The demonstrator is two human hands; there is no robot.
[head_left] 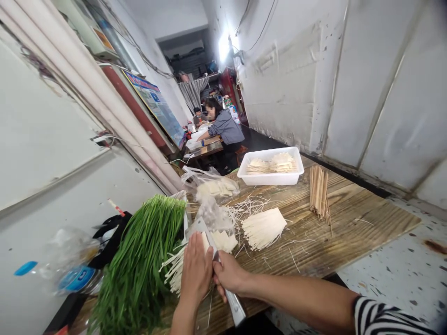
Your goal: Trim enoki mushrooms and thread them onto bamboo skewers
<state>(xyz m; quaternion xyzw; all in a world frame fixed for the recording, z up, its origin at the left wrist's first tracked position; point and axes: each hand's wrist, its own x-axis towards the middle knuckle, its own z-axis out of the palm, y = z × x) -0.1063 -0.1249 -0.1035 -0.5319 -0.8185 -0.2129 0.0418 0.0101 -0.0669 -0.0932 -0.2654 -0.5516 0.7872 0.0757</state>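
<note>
My right hand (pixel 230 273) is wrapped around the handle of a kitchen knife (pixel 236 308), whose blade points away from me beside my left hand. My left hand (pixel 196 266) lies flat, fingers stretched out, on a bunch of enoki mushrooms (pixel 173 269); their thin stems fan out to its left. Just right of the blade sit pale cut pieces (pixel 225 242) next to a clear plastic bag. Farther right rests another trimmed enoki bunch (pixel 264 228), with loose stems (pixel 249 208) scattered behind it. The knife's cutting edge is partly hidden.
A heap of green chives (pixel 139 256) covers the left of the wooden table (pixel 363 218). Behind are a bag of pale sheets (pixel 216 187) and a white tub (pixel 270 179) of skewered food. Wooden skewers (pixel 318 193) lie right. A person (pixel 226 125) works at a farther table.
</note>
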